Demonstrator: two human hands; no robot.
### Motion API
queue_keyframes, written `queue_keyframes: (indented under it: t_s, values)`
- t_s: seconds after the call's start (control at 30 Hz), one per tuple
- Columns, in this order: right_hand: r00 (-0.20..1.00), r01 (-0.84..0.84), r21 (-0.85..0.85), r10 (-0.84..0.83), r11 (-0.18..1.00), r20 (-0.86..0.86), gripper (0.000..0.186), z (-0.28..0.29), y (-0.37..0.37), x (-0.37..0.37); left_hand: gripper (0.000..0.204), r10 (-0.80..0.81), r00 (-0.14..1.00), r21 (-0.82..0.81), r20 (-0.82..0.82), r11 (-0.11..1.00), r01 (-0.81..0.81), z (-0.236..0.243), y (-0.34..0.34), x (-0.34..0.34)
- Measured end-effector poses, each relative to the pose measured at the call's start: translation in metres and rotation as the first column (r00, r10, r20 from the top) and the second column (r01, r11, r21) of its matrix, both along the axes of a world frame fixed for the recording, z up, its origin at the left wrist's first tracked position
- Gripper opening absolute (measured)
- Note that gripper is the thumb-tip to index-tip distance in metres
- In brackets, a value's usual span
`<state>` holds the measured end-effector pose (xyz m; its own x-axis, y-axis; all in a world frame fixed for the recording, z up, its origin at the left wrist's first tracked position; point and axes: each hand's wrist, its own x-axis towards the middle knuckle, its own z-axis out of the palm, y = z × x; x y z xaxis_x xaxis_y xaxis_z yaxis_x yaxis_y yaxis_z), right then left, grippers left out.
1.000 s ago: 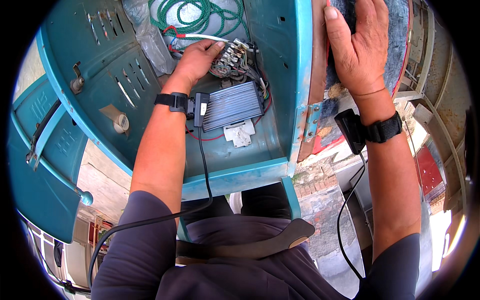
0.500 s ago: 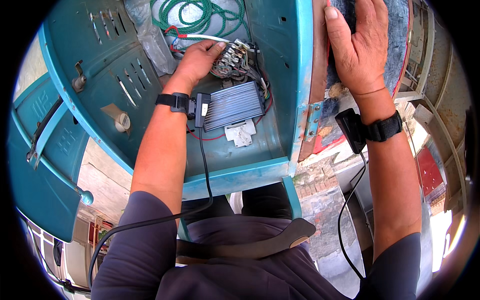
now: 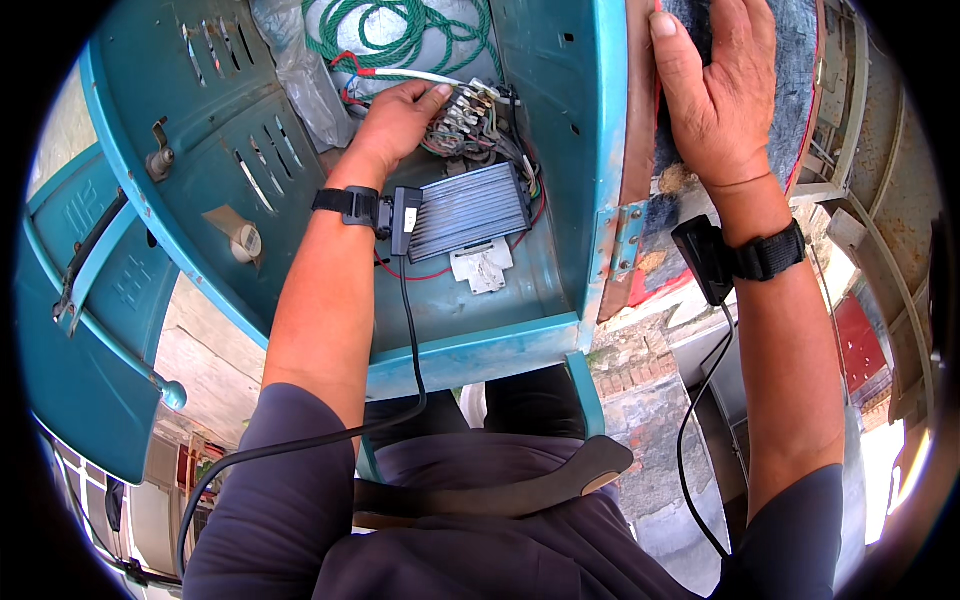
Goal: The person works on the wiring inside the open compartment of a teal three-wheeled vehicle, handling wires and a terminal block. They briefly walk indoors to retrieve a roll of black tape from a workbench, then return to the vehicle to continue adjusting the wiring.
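Inside a teal metal box, my left hand is closed at the edge of a bundle of wire connectors, thumb and fingers pinched on it. Part of its grip is hidden behind the bundle. A white cable with a red end runs just above my fingertips. Below the bundle lies a finned grey metal controller, with a white torn label piece beside it. My right hand rests with fingers stretched on the worn dark surface of the raised hinged lid, holding nothing.
Coiled green rope and a clear plastic bag lie at the far end of the box. A tape roll sits by the slotted left panel. A hinge joins lid and box. Black cords hang from both wrist straps.
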<state>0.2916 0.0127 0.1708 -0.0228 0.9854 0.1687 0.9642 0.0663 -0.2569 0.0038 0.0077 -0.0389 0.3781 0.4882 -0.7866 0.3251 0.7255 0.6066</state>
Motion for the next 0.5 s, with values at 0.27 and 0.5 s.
queue_keyframes:
  t_s: [0.27,0.5]
  values:
    - [1.000,-0.020,0.022,0.020,1.000,-0.006,0.058,-0.0029,0.0005,0.0018,0.035,0.001,1.000,-0.002,0.006,1.000,-0.001,-0.0002,0.0008,0.0007]
    - [0.999,-0.030,0.033,0.031,0.999,-0.019,0.057,-0.0034,0.0011,0.0023,0.034,0.014,1.000,-0.034,0.020,0.999,-0.013,0.0006,0.0015,0.0022]
